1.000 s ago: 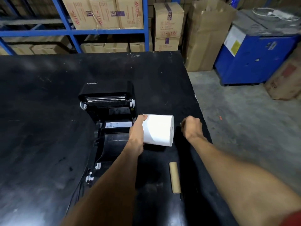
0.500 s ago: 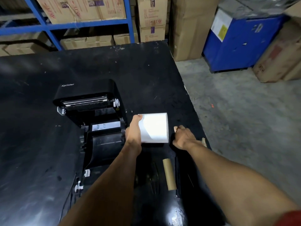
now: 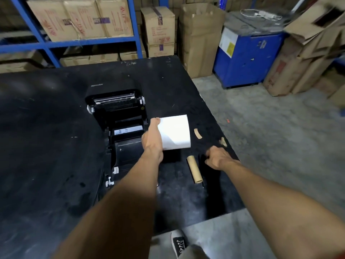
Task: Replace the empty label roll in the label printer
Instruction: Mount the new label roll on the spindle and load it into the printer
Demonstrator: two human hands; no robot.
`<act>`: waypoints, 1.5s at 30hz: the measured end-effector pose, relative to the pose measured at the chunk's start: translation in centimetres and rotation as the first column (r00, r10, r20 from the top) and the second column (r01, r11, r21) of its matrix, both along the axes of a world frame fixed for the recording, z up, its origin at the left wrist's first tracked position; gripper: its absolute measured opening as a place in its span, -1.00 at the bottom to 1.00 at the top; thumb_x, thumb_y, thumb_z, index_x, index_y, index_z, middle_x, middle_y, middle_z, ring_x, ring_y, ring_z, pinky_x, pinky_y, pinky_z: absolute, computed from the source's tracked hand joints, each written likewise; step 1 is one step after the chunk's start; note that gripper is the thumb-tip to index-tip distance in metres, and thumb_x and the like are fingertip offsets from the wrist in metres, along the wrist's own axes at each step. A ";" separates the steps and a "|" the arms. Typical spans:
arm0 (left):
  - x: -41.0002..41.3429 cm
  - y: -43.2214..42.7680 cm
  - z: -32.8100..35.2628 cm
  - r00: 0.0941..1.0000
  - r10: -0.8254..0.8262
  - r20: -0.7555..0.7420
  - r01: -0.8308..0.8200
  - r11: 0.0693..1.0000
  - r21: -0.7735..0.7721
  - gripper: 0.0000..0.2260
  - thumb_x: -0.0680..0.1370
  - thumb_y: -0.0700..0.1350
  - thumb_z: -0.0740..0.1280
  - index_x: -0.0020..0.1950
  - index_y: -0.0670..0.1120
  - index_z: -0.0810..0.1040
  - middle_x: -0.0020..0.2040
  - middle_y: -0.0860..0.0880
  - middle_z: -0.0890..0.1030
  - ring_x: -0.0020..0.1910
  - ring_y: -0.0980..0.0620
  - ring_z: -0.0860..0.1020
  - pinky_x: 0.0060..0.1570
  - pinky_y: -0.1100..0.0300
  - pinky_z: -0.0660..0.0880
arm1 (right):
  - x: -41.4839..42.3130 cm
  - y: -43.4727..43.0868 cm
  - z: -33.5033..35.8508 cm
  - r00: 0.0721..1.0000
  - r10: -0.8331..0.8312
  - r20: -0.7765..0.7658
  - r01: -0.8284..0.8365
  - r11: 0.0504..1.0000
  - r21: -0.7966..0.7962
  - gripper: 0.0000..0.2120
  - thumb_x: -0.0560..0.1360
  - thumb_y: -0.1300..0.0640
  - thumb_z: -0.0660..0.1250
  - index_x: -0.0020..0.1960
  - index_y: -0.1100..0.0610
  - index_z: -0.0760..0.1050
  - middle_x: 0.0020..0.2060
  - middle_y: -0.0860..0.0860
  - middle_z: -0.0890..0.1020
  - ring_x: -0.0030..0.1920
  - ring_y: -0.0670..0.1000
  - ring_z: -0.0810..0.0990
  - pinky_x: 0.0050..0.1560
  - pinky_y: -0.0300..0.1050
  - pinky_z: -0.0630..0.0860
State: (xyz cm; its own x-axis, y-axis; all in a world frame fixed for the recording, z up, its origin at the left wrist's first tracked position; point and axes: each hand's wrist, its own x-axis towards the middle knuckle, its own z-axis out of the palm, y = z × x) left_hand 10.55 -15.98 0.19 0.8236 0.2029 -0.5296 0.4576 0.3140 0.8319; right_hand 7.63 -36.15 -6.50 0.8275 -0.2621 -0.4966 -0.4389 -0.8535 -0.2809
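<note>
The black label printer (image 3: pixel 123 146) sits open on the black table (image 3: pixel 46 146), its lid (image 3: pixel 110 88) tipped back. My left hand (image 3: pixel 152 142) grips the left end of a white label roll (image 3: pixel 175 131), held just right of the printer's open bay. The empty brown cardboard core (image 3: pixel 195 171) lies on the table below the roll. Right of the core lies a black bar (image 3: pixel 202 168). My right hand (image 3: pixel 217 158) is blurred, with curled fingers at the bar's top end. Whether it grips the bar is unclear.
Two brown scraps (image 3: pixel 197 134) (image 3: pixel 223 142) lie near the table's right edge. Concrete floor and a blue machine (image 3: pixel 246 57) are to the right. Blue shelving (image 3: pixel 74 43) with cardboard boxes stands behind the table. My shoe (image 3: pixel 179 243) shows below the front edge.
My right hand has left the roll's right end and dropped toward me to the black bar. Brown scraps now lie on the table. My left hand still holds the roll.
</note>
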 end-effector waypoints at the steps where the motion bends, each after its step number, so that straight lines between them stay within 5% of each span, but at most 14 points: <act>1: -0.7 0.2 -0.1 1.000 -0.003 -0.002 0.003 1.000 0.004 -0.52 0.27 0.22 0.37 -0.01 -0.11 0.56 -0.03 -0.11 0.68 -0.09 -0.13 0.63 0.16 -0.11 0.55 | -1.0 0.4 -0.2 1.000 -0.010 -0.008 0.010 1.000 0.005 -0.62 0.52 0.14 0.34 0.32 0.13 0.50 0.34 0.18 0.50 0.34 0.24 0.50 0.35 0.07 0.46; 5: -3.2 1.2 -0.4 1.000 0.003 -0.011 -0.003 1.000 0.015 -0.44 0.26 0.21 0.38 0.08 -0.16 0.59 -0.11 -0.10 0.71 -0.18 -0.12 0.67 -0.02 0.01 0.61 | -3.5 1.9 -0.9 0.999 -0.012 -0.037 0.011 1.000 -0.014 -0.62 0.51 0.15 0.36 0.32 0.12 0.49 0.31 0.17 0.51 0.29 0.24 0.53 0.31 0.12 0.50; 12: -4.2 1.7 -0.9 0.999 0.039 -0.031 -0.037 0.998 0.058 -0.40 0.26 0.25 0.35 0.10 -0.15 0.58 0.09 -0.19 0.69 0.12 -0.25 0.64 0.18 -0.15 0.54 | -2.3 2.5 -2.0 0.996 -0.054 0.072 0.057 0.998 -0.031 -0.74 0.54 0.21 0.26 0.21 0.14 0.52 0.24 0.19 0.55 0.28 0.25 0.52 0.14 0.04 0.49; 16: -4.0 1.8 -1.4 0.996 0.078 -0.036 -0.076 0.996 0.048 -0.37 0.28 0.24 0.35 0.19 -0.14 0.55 0.08 -0.17 0.69 -0.07 -0.18 0.66 0.00 0.00 0.57 | -1.2 2.7 -3.1 0.992 -0.072 0.104 0.075 0.997 -0.023 -0.78 0.53 0.21 0.26 0.16 0.16 0.55 0.20 0.21 0.59 0.24 0.27 0.57 0.08 0.02 0.52; 23: -3.8 1.9 -1.5 0.994 0.110 -0.026 -0.109 0.993 0.035 -0.41 0.27 0.22 0.33 0.17 -0.13 0.56 -0.10 -0.09 0.68 -0.20 -0.12 0.61 -0.09 0.04 0.51 | -0.3 2.2 -4.1 0.987 -0.135 0.081 0.134 0.991 0.021 -0.53 0.49 0.21 0.39 0.34 0.24 0.35 0.26 0.25 0.56 0.28 0.29 0.54 0.19 0.06 0.53; 27: -3.2 1.7 -0.9 0.994 0.108 -0.023 -0.107 0.993 0.042 -0.49 0.28 0.21 0.35 0.05 -0.13 0.60 -0.16 -0.07 0.68 -0.21 -0.12 0.62 -0.08 0.04 0.52 | 0.8 1.2 -1.7 0.955 -0.267 0.129 0.253 0.960 0.117 -0.39 0.45 0.15 0.41 0.39 0.09 0.16 0.13 0.20 0.57 0.14 0.28 0.58 0.07 0.12 0.63; 29: -2.9 1.6 -0.3 0.993 0.113 -0.020 -0.112 0.993 0.038 -0.47 0.28 0.21 0.35 0.08 -0.14 0.60 -0.13 -0.09 0.69 -0.17 -0.14 0.63 -0.02 0.00 0.55 | 1.9 0.6 0.5 0.883 -0.446 0.149 0.376 0.860 0.346 -0.35 0.46 0.16 0.37 0.44 0.00 0.12 0.12 0.14 0.51 0.08 0.23 0.56 -0.15 0.09 0.67; 32: -2.5 1.3 0.9 0.993 0.115 -0.005 -0.114 0.992 0.045 -0.48 0.27 0.22 0.36 0.05 -0.12 0.58 -0.05 -0.11 0.69 -0.11 -0.15 0.64 0.15 -0.11 0.56 | 3.6 -0.2 4.3 0.692 -0.722 -0.018 0.459 0.420 0.783 -0.47 0.47 0.28 0.33 0.37 0.04 0.24 0.13 0.15 0.54 -0.10 0.14 0.59 -0.30 0.01 0.62; 35: -1.9 1.0 2.3 0.991 0.129 0.018 -0.130 0.991 0.043 -0.47 0.27 0.23 0.36 0.05 -0.13 0.57 0.03 -0.12 0.69 0.02 -0.19 0.66 0.19 -0.15 0.56 | 4.3 0.0 7.5 0.562 -0.824 -0.073 0.371 0.171 0.913 -0.55 0.47 0.36 0.30 0.25 0.07 0.22 -0.03 0.18 0.53 -0.27 0.08 0.55 -0.32 -0.03 0.63; 41: -0.7 0.4 5.0 0.988 0.131 0.078 -0.134 0.990 0.042 -0.49 0.26 0.24 0.36 -0.01 -0.13 0.56 0.11 -0.16 0.66 0.05 -0.18 0.64 0.18 -0.16 0.56 | 4.4 2.6 10.8 0.484 -0.871 -0.083 0.209 0.022 0.978 -0.45 0.49 0.36 0.34 0.31 -0.02 0.19 -0.02 0.08 0.56 -0.27 0.02 0.63 -0.13 -0.05 0.69; 45: -0.3 0.2 6.0 0.984 0.143 0.106 -0.146 0.989 0.024 -0.45 0.28 0.24 0.36 0.05 -0.16 0.58 0.10 -0.15 0.67 0.11 -0.21 0.63 0.18 -0.14 0.57 | 4.3 3.7 12.2 0.456 -0.890 -0.028 0.126 0.033 0.992 -0.41 0.47 0.37 0.37 0.31 -0.05 0.19 0.17 0.17 0.55 0.03 0.16 0.67 -0.18 -0.06 0.70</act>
State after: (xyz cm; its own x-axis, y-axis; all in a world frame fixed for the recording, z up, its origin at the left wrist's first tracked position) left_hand 10.27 -15.74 6.15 0.8345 0.3389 -0.4345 0.3204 0.3431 0.8830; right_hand 11.94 -32.40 5.74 0.7819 -0.5184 -0.3463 -0.0599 0.4904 -0.8694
